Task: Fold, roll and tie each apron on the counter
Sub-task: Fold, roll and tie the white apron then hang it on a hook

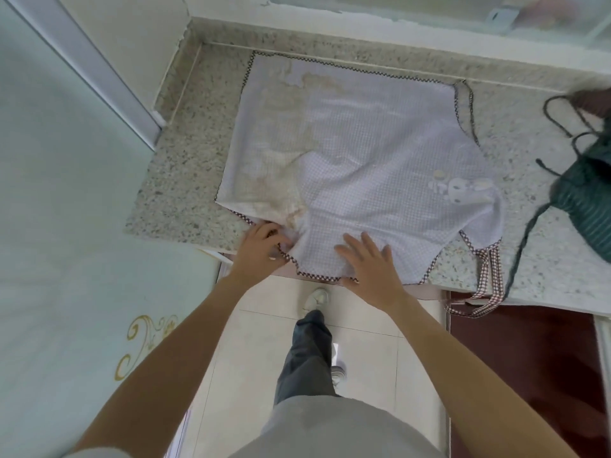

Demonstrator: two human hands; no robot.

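Both bare forearms reach in from the bottom toward the near edge of the speckled stone surface (185, 180). Left hand (263, 251) has its fingers curled, pinching the checked trim at the near hem of the white apron (350, 150), so the cloth bunches up right there. Right hand (372, 264) is spread wide and flat, palm down on the fabric just beside the left one, holding nothing.

That apron lies mostly spread out across the surface, wrinkled in the middle, with brownish stains on its left half and a small cartoon print near its right side. Its near edge hangs slightly over the front of the surface. Checked ties (486, 279) trail off the edge at the right. A dark green striped apron (585, 200) sits bunched at the far right, its dark strings looping loose nearby.
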